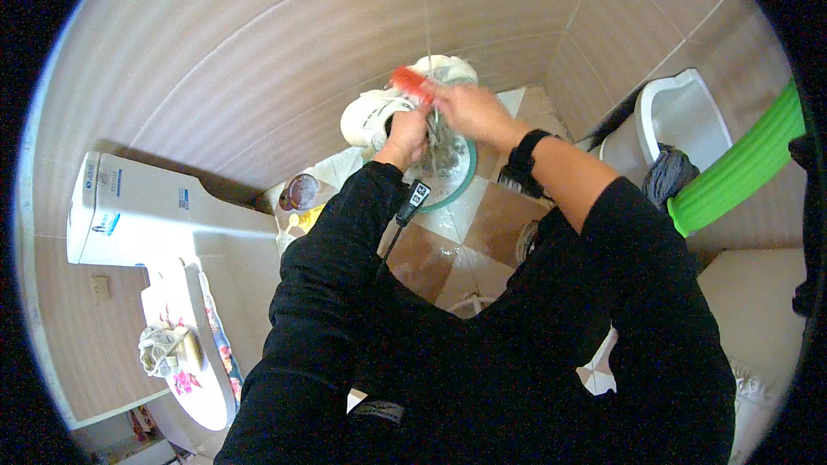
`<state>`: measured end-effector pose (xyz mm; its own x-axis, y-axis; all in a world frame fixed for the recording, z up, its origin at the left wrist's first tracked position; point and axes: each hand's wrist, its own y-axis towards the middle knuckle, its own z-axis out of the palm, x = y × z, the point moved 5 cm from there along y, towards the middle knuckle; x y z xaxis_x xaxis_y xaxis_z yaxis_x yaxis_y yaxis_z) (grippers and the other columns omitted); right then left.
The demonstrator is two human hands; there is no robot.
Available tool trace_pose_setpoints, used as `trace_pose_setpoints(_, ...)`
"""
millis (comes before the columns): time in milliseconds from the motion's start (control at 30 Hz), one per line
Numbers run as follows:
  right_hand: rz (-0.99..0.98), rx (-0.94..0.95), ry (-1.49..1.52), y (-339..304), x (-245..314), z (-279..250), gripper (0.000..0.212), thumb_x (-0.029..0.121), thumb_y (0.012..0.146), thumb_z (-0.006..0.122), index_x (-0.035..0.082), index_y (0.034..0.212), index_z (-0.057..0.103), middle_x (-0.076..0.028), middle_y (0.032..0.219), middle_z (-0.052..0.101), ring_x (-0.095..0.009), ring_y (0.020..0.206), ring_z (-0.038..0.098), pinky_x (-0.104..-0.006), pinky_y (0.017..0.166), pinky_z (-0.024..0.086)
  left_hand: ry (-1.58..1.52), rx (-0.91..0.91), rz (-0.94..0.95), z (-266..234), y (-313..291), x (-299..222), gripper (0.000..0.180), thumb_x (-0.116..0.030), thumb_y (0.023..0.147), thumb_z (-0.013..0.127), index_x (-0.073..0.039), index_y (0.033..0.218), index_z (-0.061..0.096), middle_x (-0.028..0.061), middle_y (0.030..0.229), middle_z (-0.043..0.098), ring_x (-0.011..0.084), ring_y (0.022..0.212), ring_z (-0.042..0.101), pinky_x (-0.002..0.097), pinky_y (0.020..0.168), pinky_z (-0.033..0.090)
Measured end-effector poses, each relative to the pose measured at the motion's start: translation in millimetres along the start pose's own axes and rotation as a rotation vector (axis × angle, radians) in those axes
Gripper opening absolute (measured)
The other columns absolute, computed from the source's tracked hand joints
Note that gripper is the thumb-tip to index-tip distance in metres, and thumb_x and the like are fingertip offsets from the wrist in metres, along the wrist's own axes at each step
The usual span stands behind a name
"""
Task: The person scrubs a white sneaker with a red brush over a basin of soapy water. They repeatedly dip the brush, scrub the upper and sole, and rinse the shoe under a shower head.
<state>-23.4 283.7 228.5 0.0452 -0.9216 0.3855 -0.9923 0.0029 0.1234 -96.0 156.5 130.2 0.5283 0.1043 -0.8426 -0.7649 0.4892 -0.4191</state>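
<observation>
My left hand (408,136) is closed on a white shoe (365,120) by its dark opening, holding it tilted above a round basin. My right hand (475,112), slightly blurred, grips a red brush (408,83) whose head is at the shoe's upper side. Behind the hands is another pale, shoe-like thing (450,67), partly covered by my right hand. The basin (470,176) has a green rim and holds greyish, sudsy-looking water, mostly hidden by my hands. A black-bristled brush (519,182) lies near my right wrist.
A white toilet (172,215) stands at left, a shoe (164,350) on its floral lid. Near it are a brown round dish (299,192) and a yellow bottle (307,219). At right are a white bin (689,116), a grey bundle (670,177) and a green ribbed tube (741,159).
</observation>
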Motion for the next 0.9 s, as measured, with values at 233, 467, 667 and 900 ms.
trace_pose_setpoints(233,-0.012,-0.032,0.045,-6.4,-1.5,3.8,0.04,0.026,0.099,0.055,0.016,0.137,0.061,-0.026,0.104,0.069,-0.043,0.093,0.068,-0.053,0.082,0.054,0.014,0.239,0.197,-14.9,24.0,-16.4,0.028,-0.017,0.102,0.048,0.003,0.117,0.061,0.0135,0.113,0.068,0.0271,0.103,0.066,0.0405,0.094,0.051)
trace_pose_setpoints(467,-0.046,-0.122,0.155,-9.0,20.7,-4.0,0.035,0.023,0.098,0.056,0.014,0.13,0.064,-0.026,0.096,0.068,-0.043,0.089,0.068,-0.0531,0.079,0.055,-0.673,0.11,0.032,-1.0,2.7,-33.9,0.058,-0.051,0.108,0.028,-0.006,0.125,0.059,0.0143,0.126,0.065,0.032,0.117,0.061,0.0475,0.11,0.043)
trace_pose_setpoints(667,-0.19,0.027,0.174,-15.5,17.9,5.6,0.033,0.023,0.099,0.053,0.018,0.131,0.061,-0.024,0.096,0.069,-0.044,0.085,0.068,-0.0547,0.077,0.055,-0.628,0.063,-0.012,4.0,3.5,-45.2,0.076,-0.058,0.106,0.028,0.004,0.146,0.042,0.0201,0.146,0.053,0.0365,0.138,0.047,0.051,0.117,0.035)
trace_pose_setpoints(900,-0.106,-0.118,0.093,-16.7,10.3,4.0,0.039,0.028,0.099,0.055,0.02,0.137,0.059,-0.021,0.09,0.067,-0.043,0.082,0.067,-0.0534,0.073,0.056,-0.674,0.068,0.009,4.3,7.0,-47.8,0.071,-0.053,0.107,0.029,0.006,0.147,0.04,0.0216,0.149,0.049,0.0372,0.137,0.048,0.0515,0.118,0.034)
